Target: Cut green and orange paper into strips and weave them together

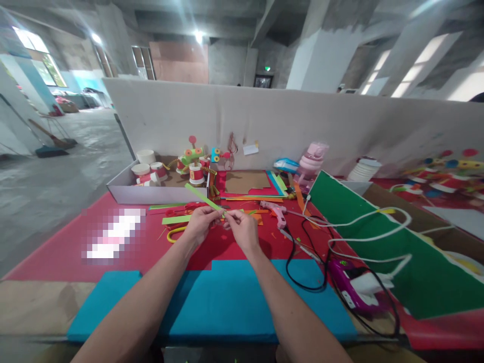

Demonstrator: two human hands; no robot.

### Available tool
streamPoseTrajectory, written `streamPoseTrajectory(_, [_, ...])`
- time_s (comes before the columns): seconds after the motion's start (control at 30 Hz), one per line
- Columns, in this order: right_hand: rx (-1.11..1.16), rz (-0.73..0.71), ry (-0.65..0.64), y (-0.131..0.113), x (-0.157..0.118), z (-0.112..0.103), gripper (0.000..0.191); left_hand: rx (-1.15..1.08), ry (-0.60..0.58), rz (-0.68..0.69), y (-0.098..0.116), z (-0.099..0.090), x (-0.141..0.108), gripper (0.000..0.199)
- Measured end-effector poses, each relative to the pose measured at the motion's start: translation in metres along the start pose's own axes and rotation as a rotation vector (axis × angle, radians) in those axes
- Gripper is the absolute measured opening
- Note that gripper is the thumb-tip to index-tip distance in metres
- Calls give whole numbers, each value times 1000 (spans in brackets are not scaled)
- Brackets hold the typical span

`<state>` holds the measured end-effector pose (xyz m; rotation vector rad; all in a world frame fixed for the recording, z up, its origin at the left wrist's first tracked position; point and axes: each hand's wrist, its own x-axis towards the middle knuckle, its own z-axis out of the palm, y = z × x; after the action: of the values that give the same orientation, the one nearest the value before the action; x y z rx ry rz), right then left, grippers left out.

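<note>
Fingers of my left hand (203,223) pinch a narrow light-green paper strip (202,195) near its lower right end. The strip slants up and left from there. My right hand (242,228) is closed at the same end, its thumb and fingertips against the strip and almost meeting the left fingers. Beneath my left hand lie a wider green strip (176,220) and scissors with a yellow handle (176,234), partly hidden. A pink glue gun (278,214) rests to the right of my right hand, beside orange paper scraps (258,220).
A white box (159,194) at back left holds paper cups and a cup figure (195,171). Stacked coloured sheets (245,182) lie behind my hands. On the right are a green panel (385,247), a purple power strip (353,287) and looping cables. A blue sheet (223,302) covers the front edge.
</note>
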<state>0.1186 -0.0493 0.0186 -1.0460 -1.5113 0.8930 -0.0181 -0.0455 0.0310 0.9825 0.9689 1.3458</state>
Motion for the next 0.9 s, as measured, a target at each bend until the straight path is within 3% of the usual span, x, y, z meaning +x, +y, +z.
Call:
streamPoseTrajectory(0.33, [-33, 7, 7, -4, -1, 0, 19, 29, 20, 72, -3, -4, 3, 30])
streamPoseTrajectory(0.47, [-40, 39, -22, -4, -1, -2, 22, 144, 18, 127, 1, -8, 3, 27])
streamPoseTrajectory(0.63, [-182, -101, 6, -5, -1, -6, 18, 277, 7, 166, 6, -9, 2, 22])
streamPoseTrajectory(0.8, [30, 74, -93, -4, 2, -5, 26, 233, -17, 147, 4, -10, 3, 22])
streamPoseTrajectory(0.9, [113, 80, -110, -1, 3, -5, 27, 190, -20, 133, 1, -10, 4, 23])
